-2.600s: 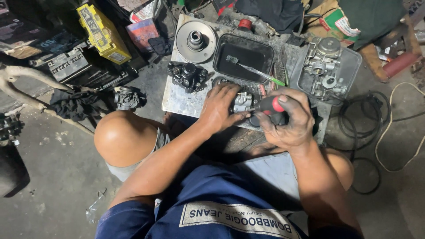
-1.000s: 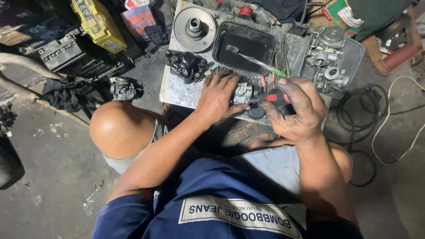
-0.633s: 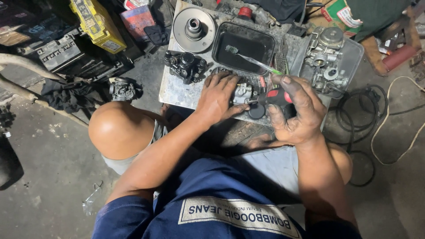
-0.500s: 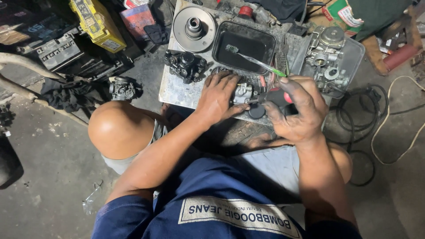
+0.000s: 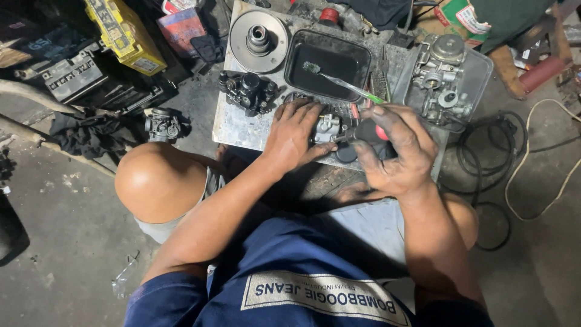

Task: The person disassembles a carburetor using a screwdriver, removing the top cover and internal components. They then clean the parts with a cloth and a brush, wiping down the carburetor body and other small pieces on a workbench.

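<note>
Small cast-metal carburetor part (image 5: 327, 127), dull grey with an irregular blocky shape, sits on the near edge of the tabletop (image 5: 239, 124), a scuffed, stained metal sheet. Left hand (image 5: 295, 134) lies over its left side, fingers spread flat and pressing down, thumb hooked toward the part. Right hand (image 5: 396, 151) is curled tight round the black-and-red handle of a screwdriver (image 5: 363, 131); the shaft points left and meets the part. Both hands are smeared dark with grease.

Beyond the part: a shallow black rectangular tray (image 5: 327, 63) with rounded corners, glossy inside. A toothbrush (image 5: 345, 85) with a clear green-tipped handle lies slantwise across it, bristle head inside the tray. Left of the tray, a round machined pulley disc (image 5: 259, 41), bright steel, with a raised central hub. Below the disc, a black carburetor body (image 5: 248, 92), knobbly, matt, oily.

Right end of the tabletop: a second shallow metal tray (image 5: 484, 69) holding a silver carburetor assembly (image 5: 440, 75) with round caps and brass-toned fittings.

On the concrete floor (image 5: 66, 242), grey and dusty: another dark small carburetor (image 5: 162, 125) to the left near a black rag (image 5: 85, 133); a yellow box (image 5: 124, 33) at upper left; coiled black cable (image 5: 484, 136) at right, pale cord beside it.
</note>
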